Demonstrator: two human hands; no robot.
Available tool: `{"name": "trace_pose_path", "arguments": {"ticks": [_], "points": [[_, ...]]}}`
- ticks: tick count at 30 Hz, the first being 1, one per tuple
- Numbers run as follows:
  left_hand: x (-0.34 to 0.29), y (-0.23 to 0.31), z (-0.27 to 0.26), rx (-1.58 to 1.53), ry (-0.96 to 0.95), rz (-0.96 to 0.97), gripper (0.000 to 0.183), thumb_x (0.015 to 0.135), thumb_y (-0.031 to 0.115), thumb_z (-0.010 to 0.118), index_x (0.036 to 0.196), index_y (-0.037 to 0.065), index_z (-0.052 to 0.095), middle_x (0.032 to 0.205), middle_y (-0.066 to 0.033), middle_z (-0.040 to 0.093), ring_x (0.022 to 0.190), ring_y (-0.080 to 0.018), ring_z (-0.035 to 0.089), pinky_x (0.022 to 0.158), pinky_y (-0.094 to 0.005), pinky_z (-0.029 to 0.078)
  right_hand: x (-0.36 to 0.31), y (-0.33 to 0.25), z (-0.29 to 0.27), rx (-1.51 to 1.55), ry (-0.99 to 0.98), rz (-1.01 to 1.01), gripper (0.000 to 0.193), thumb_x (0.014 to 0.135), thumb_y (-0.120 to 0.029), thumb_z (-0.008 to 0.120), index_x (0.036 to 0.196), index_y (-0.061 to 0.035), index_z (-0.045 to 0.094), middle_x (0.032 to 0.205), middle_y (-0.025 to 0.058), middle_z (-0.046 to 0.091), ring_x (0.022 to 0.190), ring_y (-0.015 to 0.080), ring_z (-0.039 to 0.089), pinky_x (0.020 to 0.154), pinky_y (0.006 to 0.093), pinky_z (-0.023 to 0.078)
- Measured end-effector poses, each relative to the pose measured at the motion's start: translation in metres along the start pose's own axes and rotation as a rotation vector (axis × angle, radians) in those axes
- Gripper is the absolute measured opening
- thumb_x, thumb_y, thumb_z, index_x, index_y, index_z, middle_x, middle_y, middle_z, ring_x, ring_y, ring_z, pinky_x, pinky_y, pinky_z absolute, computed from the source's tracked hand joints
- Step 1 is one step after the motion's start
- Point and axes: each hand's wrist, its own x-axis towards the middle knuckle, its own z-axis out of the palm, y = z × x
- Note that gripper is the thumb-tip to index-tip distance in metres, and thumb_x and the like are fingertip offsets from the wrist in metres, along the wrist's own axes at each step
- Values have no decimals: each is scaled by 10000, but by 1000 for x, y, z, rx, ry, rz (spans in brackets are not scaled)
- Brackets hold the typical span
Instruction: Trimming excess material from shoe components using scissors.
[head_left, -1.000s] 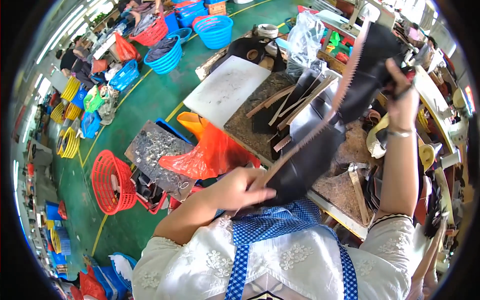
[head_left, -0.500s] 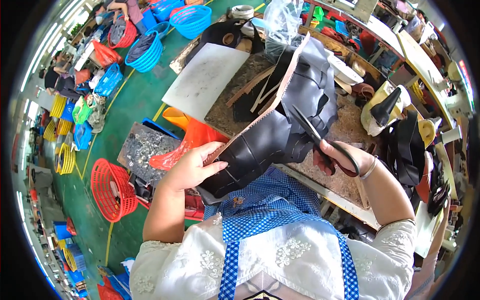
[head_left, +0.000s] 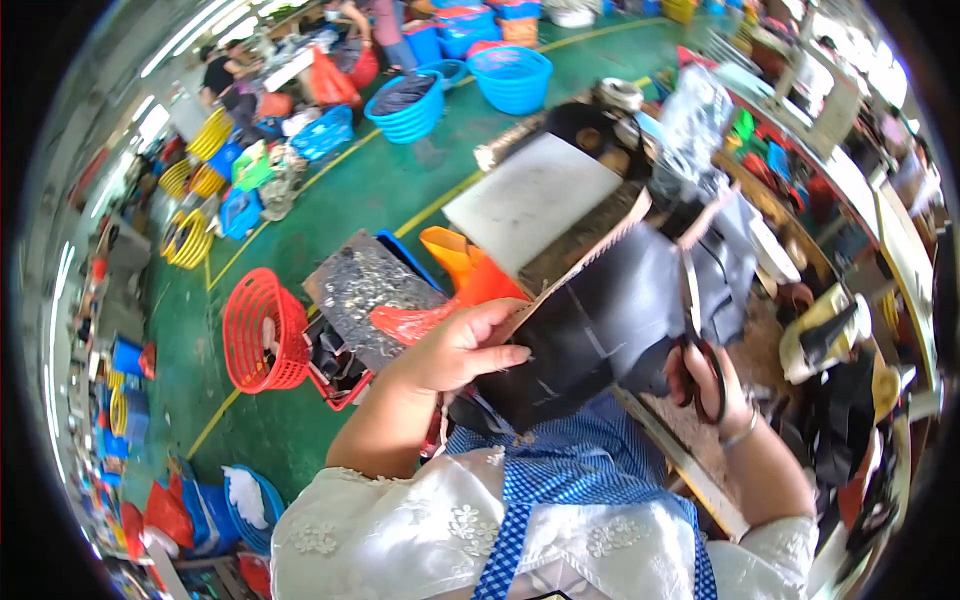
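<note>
My left hand is closed on the near left edge of a black leather-like sheet, thumb on top. The sheet has pale line marks and a tan, jagged-edged border. In my right hand is a pair of scissors, fingers through the dark handles. Its blades point away from me and lie at the sheet, between its middle part and a right-hand part. A gap shows between the two parts at the far edge; whether they still join lower down is hidden.
A worn workbench lies under the sheet, with a white board on it. An orange-red plastic bag, a debris-covered board and a red basket stand left. Dark pieces hang at right. People are at the back left.
The view has swung left, so the surroundings appear farther right. The scissors have turned from pointing up-left to pointing straight away, and a gap now shows at the sheet's far edge.
</note>
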Motion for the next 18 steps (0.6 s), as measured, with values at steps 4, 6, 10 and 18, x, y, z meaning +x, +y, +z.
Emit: {"name": "trace_pose_path", "arguments": {"ticks": [4, 6, 10, 18], "points": [[19, 6, 49, 154, 122, 191, 405, 866, 2, 589, 1245, 18, 448, 1084, -28, 559, 1050, -115, 516, 935, -256, 394, -9, -47, 81, 525, 23, -383, 450, 743, -178, 712, 1130, -6, 559, 1003, 83, 640, 882, 189, 625, 777, 294, 492], [30, -6, 55, 47, 258, 241, 416, 844, 113, 664, 1201, 37, 463, 1032, -38, 536, 1032, -124, 513, 928, -237, 384, -6, -86, 79, 178, 124, -370, 400, 745, -12, 642, 1135, 5, 558, 1024, 66, 634, 898, 158, 612, 785, 278, 484], [28, -18, 36, 198, -92, 89, 709, 719, 329, 793, 1260, 46, 432, 1237, -124, 451, 1190, -162, 424, 969, -274, 363, 3, -105, 36, 195, 492, -665, 290, 772, 28, 593, 1060, 4, 574, 971, 63, 629, 845, 154, 615, 756, 270, 491], [49, -72, 11, 229, 101, -176, 180, 833, 96, 666, 965, 0, 589, 886, -26, 626, 818, -98, 576, 742, -251, 466, 83, -19, -142, -569, 952, -421, 265, 837, -294, 651, 748, -46, 621, 574, 4, 483, 558, 83, 414, 508, 264, 328]]}}
